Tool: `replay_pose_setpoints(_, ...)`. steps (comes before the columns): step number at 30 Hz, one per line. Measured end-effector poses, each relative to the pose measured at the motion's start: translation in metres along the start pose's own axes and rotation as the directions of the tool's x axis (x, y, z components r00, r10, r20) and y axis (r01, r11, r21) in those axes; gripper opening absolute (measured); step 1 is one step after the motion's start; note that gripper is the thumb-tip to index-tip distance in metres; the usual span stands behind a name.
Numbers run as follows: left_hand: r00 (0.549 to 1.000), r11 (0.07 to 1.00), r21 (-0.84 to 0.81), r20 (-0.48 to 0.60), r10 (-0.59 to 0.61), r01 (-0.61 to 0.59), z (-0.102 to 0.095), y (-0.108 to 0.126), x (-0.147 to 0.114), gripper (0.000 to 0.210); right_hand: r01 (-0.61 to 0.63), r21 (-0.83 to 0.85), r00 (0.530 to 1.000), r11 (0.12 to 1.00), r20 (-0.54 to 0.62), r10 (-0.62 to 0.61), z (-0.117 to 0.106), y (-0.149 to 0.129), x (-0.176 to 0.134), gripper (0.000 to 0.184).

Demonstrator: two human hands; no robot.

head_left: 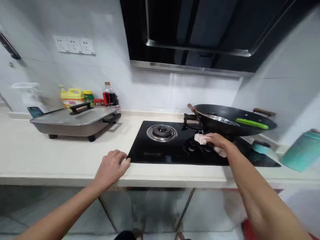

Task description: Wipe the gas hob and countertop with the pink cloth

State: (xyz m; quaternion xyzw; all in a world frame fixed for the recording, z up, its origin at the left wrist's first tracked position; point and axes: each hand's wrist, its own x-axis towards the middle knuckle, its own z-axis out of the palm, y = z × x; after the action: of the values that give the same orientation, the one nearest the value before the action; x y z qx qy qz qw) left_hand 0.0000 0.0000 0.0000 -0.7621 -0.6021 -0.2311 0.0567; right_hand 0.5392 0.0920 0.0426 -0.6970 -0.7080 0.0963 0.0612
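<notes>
My right hand (216, 139) grips a pale, crumpled cloth (200, 139) over the control knobs of the black glass gas stove (172, 156). Part of the cloth sticks out below the palm. My left hand (112, 166) rests on the white countertop, its thumb at the stove's front left corner and nothing held in it. The left burner (162, 132) is bare, with a shiny ring around it. Just behind my right hand, a large black wok (212, 125) with wooden handles sits on the right burner. A bright green handle (252, 123) lies inside the wok.
A lidded electric pan (67, 123) stands on the left of the counter (20, 153), with bottles and jars behind it. A dark range hood (195, 36) hangs above. On the right are a small teal container (260, 147) and a larger teal one (302, 150).
</notes>
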Motion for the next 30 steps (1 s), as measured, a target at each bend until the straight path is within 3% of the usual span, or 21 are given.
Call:
replay_pose_setpoints(5,1.0,1.0,0.003,-0.011,-0.009,0.009,-0.002,0.003,-0.002,0.034,-0.018,-0.097,0.995,0.995,0.095,0.027,-0.018,-0.022,0.019,0.026)
replay_pose_setpoints(9,1.0,1.0,-0.004,-0.016,-0.022,0.022,-0.003,0.005,-0.001,0.032,-0.027,-0.218,0.999,0.976,0.023,0.033,-0.007,-0.05,0.015,0.023)
replay_pose_setpoints(15,0.999,1.0,-0.004,-0.033,-0.005,0.005,-0.004,0.005,-0.002,0.033,0.173,-0.305,0.981,0.936,-0.028,-0.191,0.014,-0.067,-0.018,0.029)
replay_pose_setpoints(19,0.997,1.0,-0.015,-0.075,0.014,-0.015,-0.001,0.002,-0.002,0.032,0.309,-0.287,0.94,0.907,-0.051,-0.337,0.022,-0.058,-0.041,0.029)
replay_pose_setpoints(23,0.994,0.999,-0.041,-0.101,0.028,-0.033,0.002,0.0,-0.003,0.03,0.364,-0.251,0.907,0.897,-0.123,-0.403,0.041,-0.045,-0.059,0.037)
replay_pose_setpoints(26,0.994,0.998,-0.058,-0.108,0.022,-0.028,0.003,-0.001,-0.003,0.029,0.392,-0.195,0.859,0.899,-0.271,-0.434,0.065,-0.037,-0.067,0.04)
replay_pose_setpoints(30,0.993,0.998,-0.062,-0.112,0.025,-0.032,0.005,-0.003,-0.004,0.029,0.438,-0.15,0.742,0.886,-0.496,-0.451,0.092,-0.03,-0.073,0.037)
